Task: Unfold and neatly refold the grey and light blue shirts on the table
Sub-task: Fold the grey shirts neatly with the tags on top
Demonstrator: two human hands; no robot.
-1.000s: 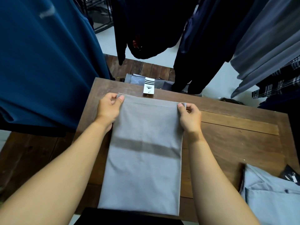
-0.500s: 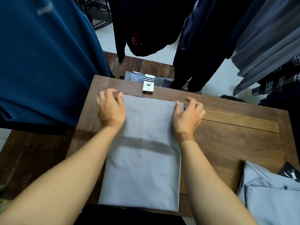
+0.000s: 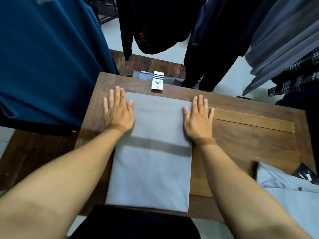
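Grey shirt (image 3: 151, 152) lies folded in a long rectangle on the wooden table (image 3: 250, 135); left hand (image 3: 118, 111) flat, fingers straight, pressing its far left edge, part on wood; right hand (image 3: 198, 118) flat likewise on the far right edge; neither grasps; light blue shirt (image 3: 290, 195) at near right corner.

The person works bare-armed: the left forearm (image 3: 65, 173) and right forearm (image 3: 241, 180) are uncovered from the near edge of view to the wrists. The left grip (image 3: 119, 114) and right grip (image 3: 198, 121) are plain bare hands, the left one blurred, so fine detail on its fingers cannot be told. Lower down the body wears a plain black garment (image 3: 134, 225).
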